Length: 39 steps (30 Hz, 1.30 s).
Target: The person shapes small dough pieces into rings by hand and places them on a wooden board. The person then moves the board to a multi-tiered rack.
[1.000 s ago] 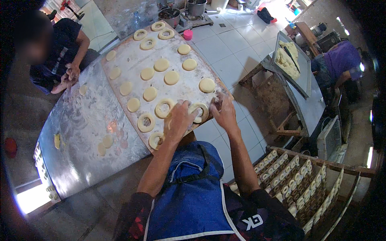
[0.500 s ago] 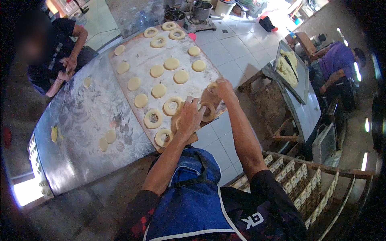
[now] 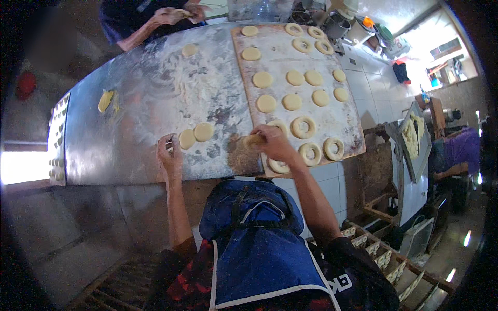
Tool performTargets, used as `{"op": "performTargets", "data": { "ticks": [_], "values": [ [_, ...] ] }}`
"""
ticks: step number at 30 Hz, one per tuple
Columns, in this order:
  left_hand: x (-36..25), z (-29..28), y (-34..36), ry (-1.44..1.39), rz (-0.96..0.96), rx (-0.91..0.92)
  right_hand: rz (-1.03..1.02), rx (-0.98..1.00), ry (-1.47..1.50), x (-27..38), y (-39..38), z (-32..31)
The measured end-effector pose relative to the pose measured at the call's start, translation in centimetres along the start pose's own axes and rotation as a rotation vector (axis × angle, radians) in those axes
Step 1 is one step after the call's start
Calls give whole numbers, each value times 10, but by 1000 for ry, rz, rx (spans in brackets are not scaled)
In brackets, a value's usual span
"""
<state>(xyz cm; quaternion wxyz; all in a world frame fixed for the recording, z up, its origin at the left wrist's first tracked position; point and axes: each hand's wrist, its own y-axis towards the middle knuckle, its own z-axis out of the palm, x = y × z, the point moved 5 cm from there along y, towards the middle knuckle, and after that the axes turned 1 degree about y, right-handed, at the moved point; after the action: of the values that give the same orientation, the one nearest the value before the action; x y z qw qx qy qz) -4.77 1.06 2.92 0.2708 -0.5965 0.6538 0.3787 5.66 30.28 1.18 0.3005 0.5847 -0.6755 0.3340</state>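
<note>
Dough piece (image 3: 253, 139) in right hand (image 3: 274, 144), lengthwise left-right

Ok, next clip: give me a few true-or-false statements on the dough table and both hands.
1. The left hand rests on the floured metal table, beside two flat dough discs. True.
2. The right hand is lifted high, away from the wooden board. False: it is down at the board's near edge, holding a piece of dough.
3. Every piece on the board is a ring. False: the dough rings share it with plain discs.
4. Another person's hands work at the table's far side. True.
</note>
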Motion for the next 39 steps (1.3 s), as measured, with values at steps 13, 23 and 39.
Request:
{"op": "performTargets", "data": {
  "ticks": [13,23,39],
  "values": [
    [38,-10,-48,-131,-66,119,-129,-156,-391,65,57,139],
    [17,9,-40,-739,-440,453,144,-67,663,88,26,117],
    [-6,38,-47,-1246,-641,604,128,172,894,107,9,85]
  ]
}}
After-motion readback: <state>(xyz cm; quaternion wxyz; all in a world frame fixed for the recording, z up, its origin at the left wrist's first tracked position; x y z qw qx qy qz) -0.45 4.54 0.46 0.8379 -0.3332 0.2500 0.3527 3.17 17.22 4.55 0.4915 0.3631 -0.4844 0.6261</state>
